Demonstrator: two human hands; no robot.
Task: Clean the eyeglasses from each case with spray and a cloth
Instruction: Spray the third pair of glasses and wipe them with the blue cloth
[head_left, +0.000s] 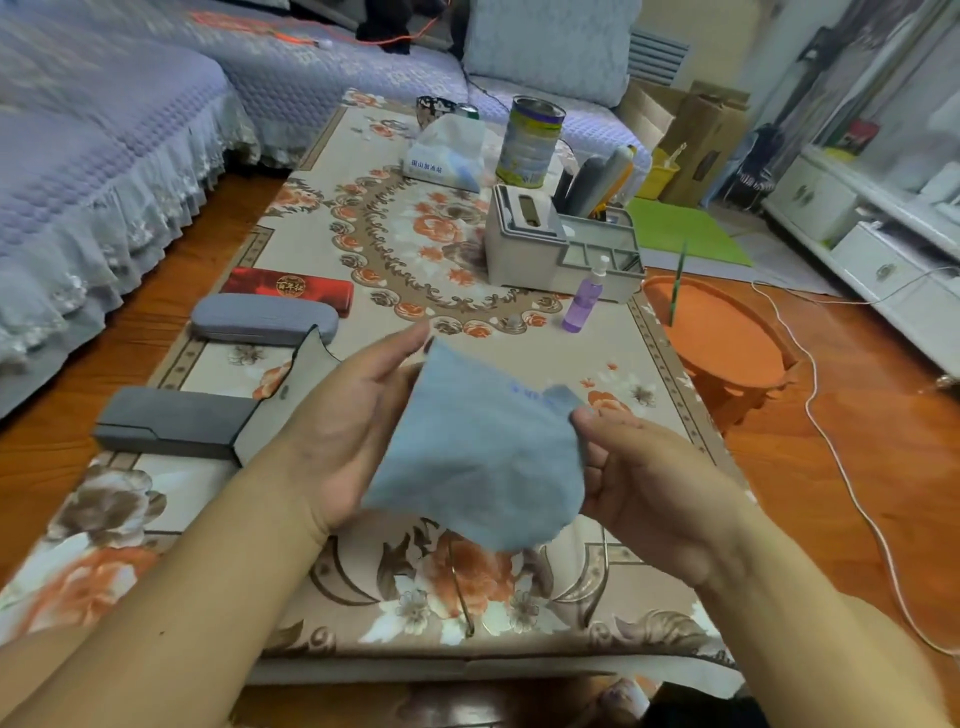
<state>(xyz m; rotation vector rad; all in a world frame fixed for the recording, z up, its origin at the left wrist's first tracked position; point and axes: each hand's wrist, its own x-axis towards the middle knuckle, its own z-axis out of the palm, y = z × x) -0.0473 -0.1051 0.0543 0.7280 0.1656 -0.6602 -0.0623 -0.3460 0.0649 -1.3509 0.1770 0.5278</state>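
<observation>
- Your left hand (358, 421) and right hand (639, 483) each pinch an edge of the blue cloth (478, 457), held above the floral table (363, 234).
- Eyeglasses beneath cloth: only thin temples (462, 592) visible.
- Purple spray bottle (584, 301) upright beyond right hand.
- Grey case (262, 317), red case (291, 288), dark open case (171, 421) lie left.

Cases (265, 318): three on the table (322, 228), left side.
Spray bottle (586, 300): right, before the organizer (550, 254).
Cloth (478, 457): between both hands, centre.

head view, looking down, near table (519, 364)
</observation>
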